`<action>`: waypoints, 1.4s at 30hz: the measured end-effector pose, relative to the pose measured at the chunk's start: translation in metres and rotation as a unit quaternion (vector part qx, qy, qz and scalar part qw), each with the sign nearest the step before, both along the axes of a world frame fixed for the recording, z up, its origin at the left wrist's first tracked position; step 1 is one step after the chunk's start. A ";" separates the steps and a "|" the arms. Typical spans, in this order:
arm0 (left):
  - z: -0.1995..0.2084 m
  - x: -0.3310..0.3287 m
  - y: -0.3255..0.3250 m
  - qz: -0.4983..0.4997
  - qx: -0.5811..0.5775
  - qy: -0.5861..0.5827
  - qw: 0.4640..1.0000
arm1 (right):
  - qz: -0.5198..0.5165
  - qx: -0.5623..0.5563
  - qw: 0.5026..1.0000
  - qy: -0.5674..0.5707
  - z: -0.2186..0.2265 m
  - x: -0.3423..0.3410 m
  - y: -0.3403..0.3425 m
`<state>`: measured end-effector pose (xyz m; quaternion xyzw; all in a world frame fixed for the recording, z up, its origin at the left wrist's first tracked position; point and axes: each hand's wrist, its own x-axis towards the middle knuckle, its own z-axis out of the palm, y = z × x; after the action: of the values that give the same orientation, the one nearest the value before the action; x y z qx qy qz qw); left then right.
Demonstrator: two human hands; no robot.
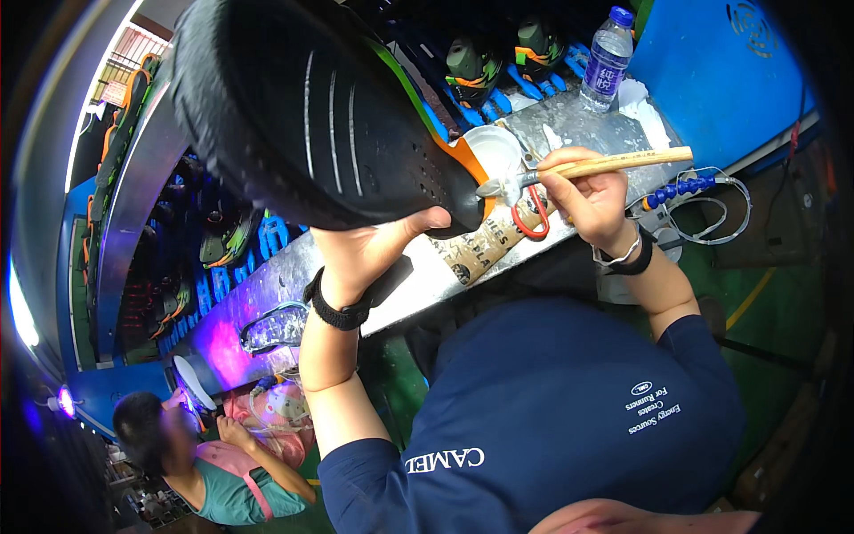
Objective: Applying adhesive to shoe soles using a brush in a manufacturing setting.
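My left hand [366, 254] grips a black shoe [342, 133] from below, its thumb along the lower edge. The shoe looms large at the top of the view, with three pale stripes and an orange and green edge. In my right hand [587, 200] is a brush [636, 161] with a wooden handle. Its whitish head meets the shoe's orange edge, or lies just in front of it; I cannot tell which. Behind the brush head stands a white bowl [489, 145]. Red-handled scissors [531, 233] lie below my right fingers, on the bench.
A water bottle [608, 62] with a blue cap stands on the metal bench [405, 298] beside crumpled white paper [642, 109]. Beyond run racks of shoes [473, 67] on blue holders. A jointed blue hose [680, 190] is at right. A co-worker [213, 463] handles a shoe at lower left.
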<state>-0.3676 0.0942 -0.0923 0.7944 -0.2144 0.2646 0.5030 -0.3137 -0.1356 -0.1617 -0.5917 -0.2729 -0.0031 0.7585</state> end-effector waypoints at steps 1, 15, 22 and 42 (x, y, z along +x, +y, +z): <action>0.000 0.002 0.001 -0.026 -0.021 0.014 0.999 | -0.010 -0.011 1.000 -0.011 0.000 0.002 0.000; -0.020 0.029 0.009 -0.082 -0.191 0.193 0.959 | 0.025 -0.084 0.992 -0.091 0.003 0.016 -0.001; -0.027 0.032 0.007 -0.083 -0.219 0.250 0.939 | -0.005 -0.073 0.990 -0.121 0.006 0.018 0.005; -0.023 0.020 -0.016 -0.143 -0.191 0.335 0.911 | -0.087 -0.071 0.958 -0.263 0.023 0.035 0.006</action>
<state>-0.3477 0.0784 -0.1152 0.6857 -0.0904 -0.0560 0.7200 -0.2791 -0.1299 -0.1387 -0.6436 -0.4095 -0.2052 0.6132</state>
